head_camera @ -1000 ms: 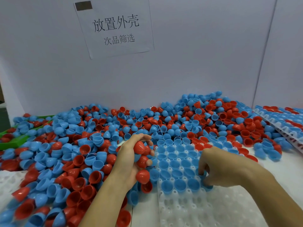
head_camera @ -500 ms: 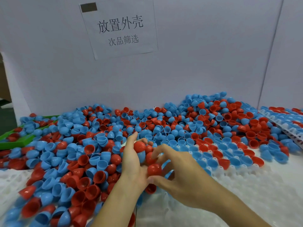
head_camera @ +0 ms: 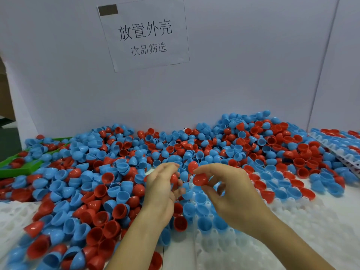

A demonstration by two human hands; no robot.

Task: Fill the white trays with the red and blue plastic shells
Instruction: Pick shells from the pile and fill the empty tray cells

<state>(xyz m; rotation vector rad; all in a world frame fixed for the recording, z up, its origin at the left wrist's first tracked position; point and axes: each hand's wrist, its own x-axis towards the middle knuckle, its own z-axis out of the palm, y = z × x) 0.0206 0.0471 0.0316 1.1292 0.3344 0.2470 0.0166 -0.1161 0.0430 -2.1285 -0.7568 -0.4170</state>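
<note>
A big heap of red and blue plastic shells (head_camera: pixel 109 184) covers the table from the left to the back right. The white tray (head_camera: pixel 292 227) lies in front of me, with several blue shells (head_camera: pixel 202 211) seated in its near-left pockets and red and blue ones along its far rows. My right hand (head_camera: pixel 233 195) pinches a red shell (head_camera: pixel 199 180) between thumb and fingertips above the tray. My left hand (head_camera: pixel 161 193) sits just left of it, palm turned inward, cupping several red shells (head_camera: pixel 174 179) that are mostly hidden.
A white wall with a paper sign (head_camera: pixel 144 34) closes off the back. A green bin (head_camera: pixel 21 166) pokes out at the far left. Another white tray (head_camera: pixel 339 145) holding shells lies at the far right. More white tray surface (head_camera: pixel 11 215) shows at the left edge.
My right hand left the tray, went to my left hand, took a red shell from it and has lifted it a little up and right. My left hand holds fewer visible shells.
</note>
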